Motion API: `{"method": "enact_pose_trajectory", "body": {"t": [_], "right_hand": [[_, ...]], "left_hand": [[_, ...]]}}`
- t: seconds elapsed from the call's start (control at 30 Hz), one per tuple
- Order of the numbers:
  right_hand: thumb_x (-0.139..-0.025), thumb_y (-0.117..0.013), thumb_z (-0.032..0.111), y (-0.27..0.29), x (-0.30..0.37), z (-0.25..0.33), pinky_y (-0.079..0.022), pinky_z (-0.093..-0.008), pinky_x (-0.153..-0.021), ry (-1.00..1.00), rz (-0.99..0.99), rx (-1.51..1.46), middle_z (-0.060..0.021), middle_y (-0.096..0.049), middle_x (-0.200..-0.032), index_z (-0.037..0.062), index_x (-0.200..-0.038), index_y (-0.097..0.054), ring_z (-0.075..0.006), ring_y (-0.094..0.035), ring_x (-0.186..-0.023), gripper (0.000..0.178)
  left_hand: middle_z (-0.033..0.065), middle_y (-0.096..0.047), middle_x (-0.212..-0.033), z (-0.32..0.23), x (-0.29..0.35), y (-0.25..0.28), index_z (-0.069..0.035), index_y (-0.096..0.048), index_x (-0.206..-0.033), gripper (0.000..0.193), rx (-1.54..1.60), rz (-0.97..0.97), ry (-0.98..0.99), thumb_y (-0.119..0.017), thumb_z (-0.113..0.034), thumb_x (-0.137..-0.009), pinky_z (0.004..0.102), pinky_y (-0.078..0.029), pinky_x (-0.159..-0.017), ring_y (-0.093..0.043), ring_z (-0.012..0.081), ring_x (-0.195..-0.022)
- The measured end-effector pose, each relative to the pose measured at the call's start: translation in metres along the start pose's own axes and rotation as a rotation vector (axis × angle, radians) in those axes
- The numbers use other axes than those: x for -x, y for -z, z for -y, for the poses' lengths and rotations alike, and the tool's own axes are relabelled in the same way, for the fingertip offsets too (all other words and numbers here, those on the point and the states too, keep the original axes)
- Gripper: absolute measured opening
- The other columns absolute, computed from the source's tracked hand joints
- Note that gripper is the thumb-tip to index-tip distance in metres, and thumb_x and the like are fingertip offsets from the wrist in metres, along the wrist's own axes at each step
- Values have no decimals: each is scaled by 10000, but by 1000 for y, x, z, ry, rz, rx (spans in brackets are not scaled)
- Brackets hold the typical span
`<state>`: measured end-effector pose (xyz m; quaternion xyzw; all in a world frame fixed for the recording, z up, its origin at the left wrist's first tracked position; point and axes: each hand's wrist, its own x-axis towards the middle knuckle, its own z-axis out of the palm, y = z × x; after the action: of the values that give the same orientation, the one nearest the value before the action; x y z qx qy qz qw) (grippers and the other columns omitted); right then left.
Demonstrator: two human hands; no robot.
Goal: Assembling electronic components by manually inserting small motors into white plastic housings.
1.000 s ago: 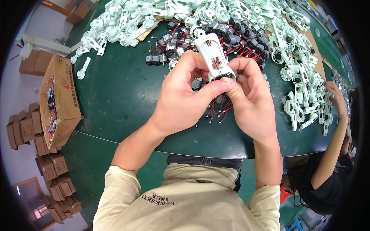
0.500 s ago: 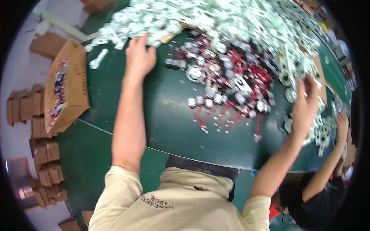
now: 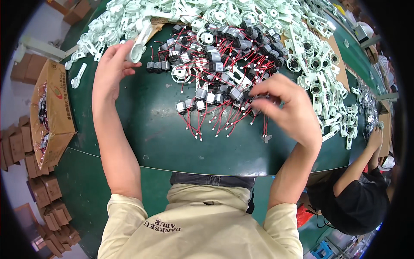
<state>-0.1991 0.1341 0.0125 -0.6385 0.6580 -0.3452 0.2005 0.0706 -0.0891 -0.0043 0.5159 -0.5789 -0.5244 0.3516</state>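
My left hand (image 3: 113, 69) is raised over the table's left part, its fingers closed on a pale green plastic housing (image 3: 138, 51) with a round cup end and a long narrow handle. At the centre right my right hand (image 3: 290, 108) reaches in over small motors (image 3: 236, 94) with red wires and white plugs. Its thumb and forefinger are apart, their tips close beside a grey and black motor; I see nothing held between them. A white round part (image 3: 180, 74) lies on the motor pile's left side.
Many more pale green housings (image 3: 224, 16) are heaped along the far side; those at the right (image 3: 317, 64) hold dark round pieces. A cardboard box (image 3: 60, 114) of motors stands at the left. One housing (image 3: 78, 76) lies apart. Another person's hand (image 3: 376, 137) works at far right.
My left hand has lifted a pale green housing from the heap's edge. My right hand has moved left from the right-hand housings to the motors. The view has shifted slightly.
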Motion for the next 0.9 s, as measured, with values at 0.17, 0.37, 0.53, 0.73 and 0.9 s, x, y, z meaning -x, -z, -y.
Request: {"method": "enact_pose_trajectory", "body": {"t": [0.17, 0.37, 0.53, 0.73, 0.9], "right_hand": [[-790, -685, 72, -21, -6, -4, -482, -339, -666, 53, -117, -64, -87, -623, -792, 35, -868, -684, -234, -605, -712, 87], [-910, -596, 53, -36, -20, 8, -485, -214, -739, -43, -388, -760, -34, -674, -881, -27, -999, -652, -82, -613, -816, 133], [-888, -622, 22, -48, -14, 29, -501, -200, -629, -85, -452, -835, -38, -662, -860, -22, -966, -618, -66, -609, -730, 89], [-791, -688, -5, -58, -12, 30, -468, -237, -577, -31, -586, -370, -57, -632, -759, -5, -843, -619, -106, -575, -632, 86], [-764, -698, -1, -59, -13, 30, -457, -246, -546, -2, -592, -346, -54, -605, -720, 9, -807, -611, -117, -568, -612, 97]], "left_hand": [[129, -645, -1023, -5, 11, -15, 41, -526, -1199, 440, 503, 476, -72, -530, -329, -960, 258, -554, -671, -660, 191, -784], [243, -539, -1232, -12, 65, -69, 109, -382, -1295, 443, 620, 673, -66, -449, -180, -966, 393, -523, -943, -581, 374, -1113], [180, -546, -1261, -1, 76, -93, 33, -419, -1328, 404, 745, 807, -45, -487, -108, -955, 426, -473, -988, -564, 267, -1155], [187, -528, -1277, -4, 80, -97, 30, -419, -1325, 394, 777, 774, -3, -475, -121, -965, 413, -481, -980, -560, 270, -1158], [203, -515, -1287, -3, 80, -96, 31, -404, -1336, 408, 810, 782, -1, -469, -133, -969, 418, -480, -981, -549, 278, -1171]]}}
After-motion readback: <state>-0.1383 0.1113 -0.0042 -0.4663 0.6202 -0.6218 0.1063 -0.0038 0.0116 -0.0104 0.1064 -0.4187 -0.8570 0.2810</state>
